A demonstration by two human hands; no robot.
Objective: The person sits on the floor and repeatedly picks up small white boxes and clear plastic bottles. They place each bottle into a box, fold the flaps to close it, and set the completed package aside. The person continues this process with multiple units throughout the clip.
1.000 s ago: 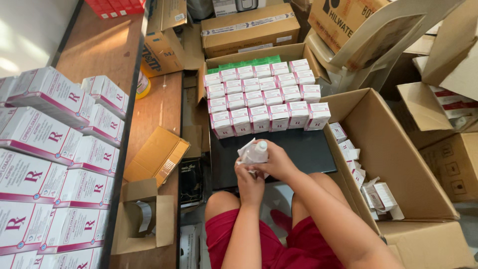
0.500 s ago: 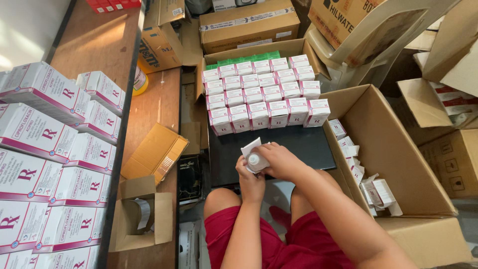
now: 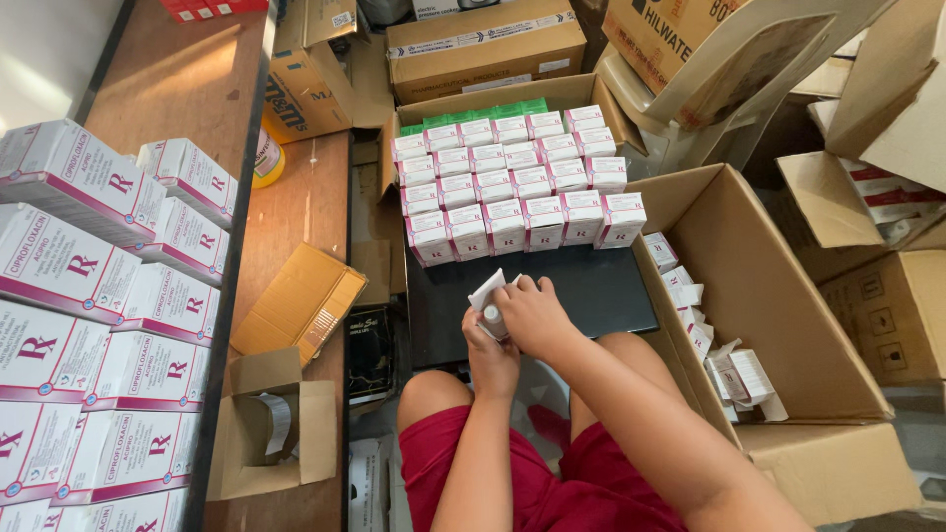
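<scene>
My two hands meet over a dark board on my lap. In them is a small white carton with its flap open and a small white bottle at its mouth. My left hand grips from below. My right hand wraps around from the right. Just beyond the hands, several white and pink medicine cartons stand in rows at the far end of the board.
A big open cardboard box at my right holds loose cartons and leaflets. On a wooden shelf at the left, larger white and pink boxes are stacked. A small open box and a flat cardboard piece lie beside it. More cardboard boxes crowd the back.
The carton and my hands have sunk a little toward my lap. The bottle's round end now shows at the carton's mouth, where earlier I held the carton higher and tilted.
</scene>
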